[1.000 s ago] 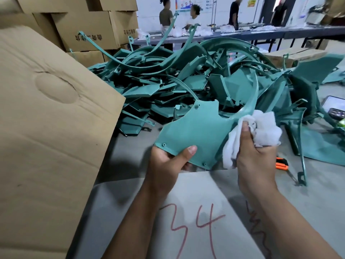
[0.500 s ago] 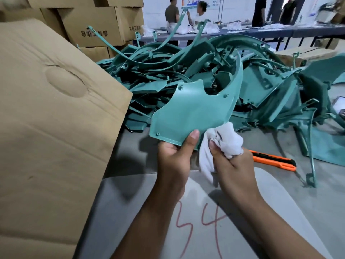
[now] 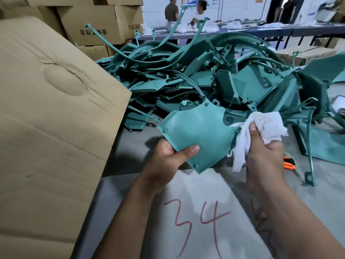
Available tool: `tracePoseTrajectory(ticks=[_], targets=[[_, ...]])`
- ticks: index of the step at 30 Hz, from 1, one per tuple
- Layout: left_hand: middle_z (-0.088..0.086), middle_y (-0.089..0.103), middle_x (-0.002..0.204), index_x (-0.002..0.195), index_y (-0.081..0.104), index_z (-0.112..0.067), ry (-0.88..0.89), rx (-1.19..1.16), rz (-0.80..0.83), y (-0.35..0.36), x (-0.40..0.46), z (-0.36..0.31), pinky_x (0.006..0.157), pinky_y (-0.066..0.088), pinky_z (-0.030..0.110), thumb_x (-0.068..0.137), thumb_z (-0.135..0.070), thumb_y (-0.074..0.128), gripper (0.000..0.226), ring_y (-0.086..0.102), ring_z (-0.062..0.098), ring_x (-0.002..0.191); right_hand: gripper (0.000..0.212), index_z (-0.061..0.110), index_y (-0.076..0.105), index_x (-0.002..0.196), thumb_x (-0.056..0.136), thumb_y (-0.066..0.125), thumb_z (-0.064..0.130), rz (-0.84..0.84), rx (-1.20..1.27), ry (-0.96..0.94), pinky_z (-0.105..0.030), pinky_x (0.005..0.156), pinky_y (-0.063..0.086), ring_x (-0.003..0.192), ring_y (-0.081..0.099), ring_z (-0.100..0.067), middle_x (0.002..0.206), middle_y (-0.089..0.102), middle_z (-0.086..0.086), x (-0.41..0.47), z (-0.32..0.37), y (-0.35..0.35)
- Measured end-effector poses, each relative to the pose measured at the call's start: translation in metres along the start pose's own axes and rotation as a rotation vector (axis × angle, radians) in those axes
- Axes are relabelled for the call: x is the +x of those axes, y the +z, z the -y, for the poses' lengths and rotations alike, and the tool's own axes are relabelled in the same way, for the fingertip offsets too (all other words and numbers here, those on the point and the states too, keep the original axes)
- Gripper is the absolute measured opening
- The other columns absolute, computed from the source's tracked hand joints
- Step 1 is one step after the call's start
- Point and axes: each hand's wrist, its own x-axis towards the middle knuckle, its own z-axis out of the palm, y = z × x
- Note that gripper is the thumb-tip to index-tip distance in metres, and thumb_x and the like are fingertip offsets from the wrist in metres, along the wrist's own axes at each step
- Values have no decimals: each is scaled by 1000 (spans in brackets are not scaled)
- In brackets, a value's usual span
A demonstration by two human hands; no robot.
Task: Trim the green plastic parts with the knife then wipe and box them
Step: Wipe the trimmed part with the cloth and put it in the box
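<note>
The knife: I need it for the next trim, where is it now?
In the head view the orange knife lies on the table, right of the right hand gripping the white cloth, which partly hides it.

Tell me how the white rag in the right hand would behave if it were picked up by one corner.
The white rag would probably go floppy: it bunches in the right hand and a loose tail hangs below the grip. It looks light, since thin folds hold it. Likely not slippery, as the crumpled cloth stays put against the green plastic part.
</note>
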Motion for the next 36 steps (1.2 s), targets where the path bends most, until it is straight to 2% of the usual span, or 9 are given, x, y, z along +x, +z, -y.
tracePoseTrajectory(ticks=[3,12,15,20,23,26,30,34,36], targets=[[9,76,117,120,69,-8,-33,57,72,-8,-1,-5,74,58,25,86,-9,68,34,74,19,100,10,28,72,106,105,62,30,-7,144,66,-30,59,54,64,63,-15,85,72,-1,7,6,-4],[8,73,124,124,67,-10,-108,102,185,-27,-4,-11,90,57,29,85,-5,67,39,70,24,116,21,4,46,123,112,47,22,63,318,98,-27,71,55,86,58,-26,99,57,-28,29,22,-25],[9,75,118,118,71,-10,-76,129,102,-27,-2,-9,85,61,32,83,-8,69,35,72,26,111,38,-5,50,136,108,57,20,11,275,126,-43,87,56,104,59,-32,137,54,-39,26,15,-19],[10,76,116,115,75,-15,-13,164,-104,-23,4,2,91,56,65,77,-31,79,41,71,39,109,46,4,64,126,86,73,26,135,232,94,-43,75,63,88,75,-26,103,77,-12,-1,2,4],[7,75,119,116,75,-22,29,138,-181,-22,7,7,106,49,59,74,-40,79,46,70,33,114,32,4,65,125,95,69,16,249,227,111,-39,72,64,95,78,-29,108,79,-12,-17,-6,12],[6,76,115,109,75,-29,129,-18,-369,-8,10,9,97,55,55,72,-35,82,39,72,33,109,12,-4,62,107,97,66,3,306,183,147,-31,53,57,61,68,-27,77,69,-17,-33,-13,23],[-5,78,109,105,74,-32,270,-58,-529,6,12,6,75,61,28,77,-40,80,30,76,18,100,40,-18,39,105,94,66,8,393,317,201,-39,54,55,57,40,-37,66,46,-33,-44,-9,29],[-9,78,107,102,77,-40,302,61,-467,-4,13,0,78,60,27,77,-45,78,25,75,14,99,23,-5,67,118,99,63,9,386,417,389,-51,88,60,99,74,-43,109,73,-29,-45,-1,25],[-6,78,108,100,77,-43,263,57,-477,-10,13,-1,85,61,38,73,-48,79,28,75,18,102,19,7,73,113,95,68,11,326,476,444,-48,76,62,90,77,-33,105,76,-18,-36,0,22]])
